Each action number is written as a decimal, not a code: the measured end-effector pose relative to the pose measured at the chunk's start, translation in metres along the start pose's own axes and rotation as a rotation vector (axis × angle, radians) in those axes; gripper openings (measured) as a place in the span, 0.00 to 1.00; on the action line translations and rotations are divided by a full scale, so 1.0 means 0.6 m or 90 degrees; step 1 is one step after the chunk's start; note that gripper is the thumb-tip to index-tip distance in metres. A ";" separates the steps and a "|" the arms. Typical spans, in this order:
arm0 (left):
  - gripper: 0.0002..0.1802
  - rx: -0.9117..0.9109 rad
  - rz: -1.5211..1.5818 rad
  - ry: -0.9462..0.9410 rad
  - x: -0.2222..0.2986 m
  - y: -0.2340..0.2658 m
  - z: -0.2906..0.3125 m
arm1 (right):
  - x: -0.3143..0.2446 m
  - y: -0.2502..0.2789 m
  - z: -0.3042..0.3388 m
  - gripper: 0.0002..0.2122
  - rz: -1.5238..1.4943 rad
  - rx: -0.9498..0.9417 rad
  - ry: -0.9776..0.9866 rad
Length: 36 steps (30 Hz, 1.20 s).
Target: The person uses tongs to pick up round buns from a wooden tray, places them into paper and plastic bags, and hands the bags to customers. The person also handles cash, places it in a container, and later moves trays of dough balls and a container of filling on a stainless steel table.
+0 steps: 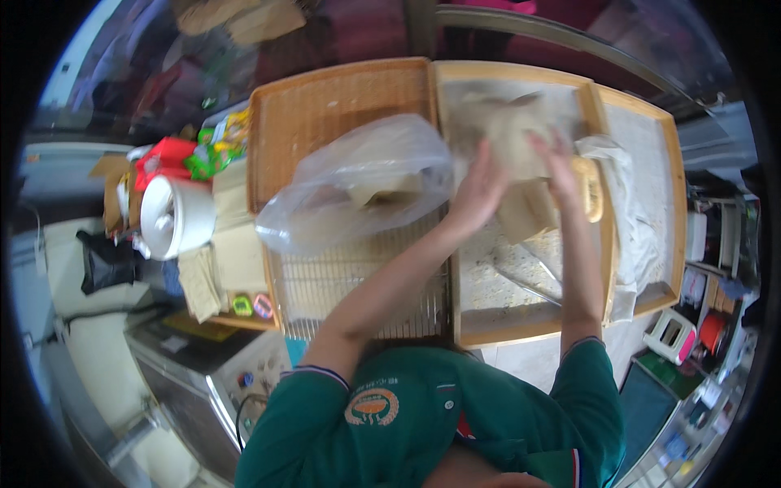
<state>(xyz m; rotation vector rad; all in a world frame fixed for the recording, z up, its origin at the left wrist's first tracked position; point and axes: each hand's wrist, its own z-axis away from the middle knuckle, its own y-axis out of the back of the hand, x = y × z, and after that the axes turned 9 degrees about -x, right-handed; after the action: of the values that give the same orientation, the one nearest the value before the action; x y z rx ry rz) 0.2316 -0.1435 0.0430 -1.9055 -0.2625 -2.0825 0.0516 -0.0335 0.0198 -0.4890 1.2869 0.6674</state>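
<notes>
Left hand point(486, 185) and right hand point(558, 163) are flanking blurred tan paper point(517, 145), upper right of centre;
blur is hiding whether they are gripping it; tongs point(529, 285) are lying below; a bread piece point(588, 192) is sitting unwrapped at right, so work is seemingly remaining; what is finished, I cannot tell.

Soft light — motion-blurred fingers point(486, 161), fisheye-bent edges

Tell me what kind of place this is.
Probably a bakery or bread shop: there's a shallow grey tray with a pale wooden frame, strewn with crumbs, thin silvery metal tongs lying in it, and what looks like a golden ring-shaped bagel.
</notes>
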 end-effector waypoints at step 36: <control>0.38 0.017 0.154 0.249 -0.092 -0.053 0.068 | 0.075 0.041 0.112 0.37 0.636 0.022 -0.204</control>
<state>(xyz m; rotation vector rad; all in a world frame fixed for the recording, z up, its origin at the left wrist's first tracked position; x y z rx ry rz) 0.2629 -0.0943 -0.0052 -1.3943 0.0290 -2.2078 0.0882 0.0376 -0.0083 0.3384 1.1815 1.4765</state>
